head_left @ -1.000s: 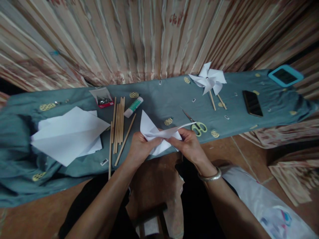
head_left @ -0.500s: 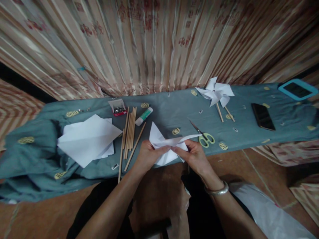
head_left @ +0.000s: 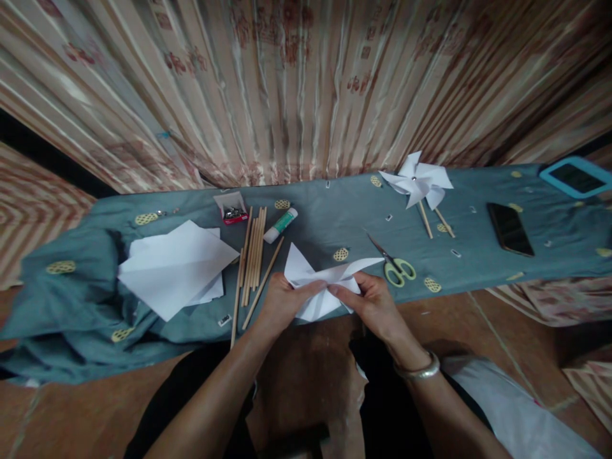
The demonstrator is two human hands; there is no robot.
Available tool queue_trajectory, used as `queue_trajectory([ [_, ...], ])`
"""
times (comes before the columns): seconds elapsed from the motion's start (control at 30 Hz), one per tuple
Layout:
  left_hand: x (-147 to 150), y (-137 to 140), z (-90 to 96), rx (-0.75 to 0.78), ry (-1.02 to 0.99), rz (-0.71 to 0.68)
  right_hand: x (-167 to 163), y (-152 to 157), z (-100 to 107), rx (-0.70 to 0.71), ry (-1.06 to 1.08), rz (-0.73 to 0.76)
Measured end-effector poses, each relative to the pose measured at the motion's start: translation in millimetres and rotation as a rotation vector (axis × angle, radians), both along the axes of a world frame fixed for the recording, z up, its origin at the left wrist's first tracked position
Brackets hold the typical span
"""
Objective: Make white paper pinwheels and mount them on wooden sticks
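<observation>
Folded paper [head_left: 318,307], one: over near edge of surface [head_left: 329,217]. Grip: left hand [head_left: 283,301] and right hand [head_left: 378,305] each closed on it, thumbs nearly meeting. Step, apparently: folds pinched at centre; next move likely needs that pinch firm. Wooden sticks [head_left: 253,255] crowd left, scissors [head_left: 389,258] right; open room beyond, towards curtain [head_left: 306,95].

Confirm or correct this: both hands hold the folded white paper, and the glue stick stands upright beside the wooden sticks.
Not upright: the glue stick lies on its side beside the wooden sticks, as the head view shows. The left hand and right hand do hold the folded white paper.
</observation>
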State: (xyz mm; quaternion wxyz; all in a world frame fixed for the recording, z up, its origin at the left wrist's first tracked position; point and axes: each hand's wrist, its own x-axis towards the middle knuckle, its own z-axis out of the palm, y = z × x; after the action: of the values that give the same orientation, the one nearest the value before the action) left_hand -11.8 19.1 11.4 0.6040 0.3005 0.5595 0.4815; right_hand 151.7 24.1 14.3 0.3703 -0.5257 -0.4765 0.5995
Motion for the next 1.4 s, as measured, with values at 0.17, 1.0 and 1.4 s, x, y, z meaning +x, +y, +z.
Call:
queue_trajectory([
  [0.17,-1.1,-1.5,-3.9,0.026,-0.014,0.006,-3.6,-0.6,2.2,-0.036,0.054,-0.014],
  [1.0,-27.4,-2.3,8.0,0.148,-0.051,-0.082,9.2,-0.4,2.6,-0.013,-0.024,-0.089],
  [1.4,-72.2,17.4,-22.8,0.451,1.268,-0.269,17.9,-8.1,2.1,0.074,-0.045,-0.046],
])
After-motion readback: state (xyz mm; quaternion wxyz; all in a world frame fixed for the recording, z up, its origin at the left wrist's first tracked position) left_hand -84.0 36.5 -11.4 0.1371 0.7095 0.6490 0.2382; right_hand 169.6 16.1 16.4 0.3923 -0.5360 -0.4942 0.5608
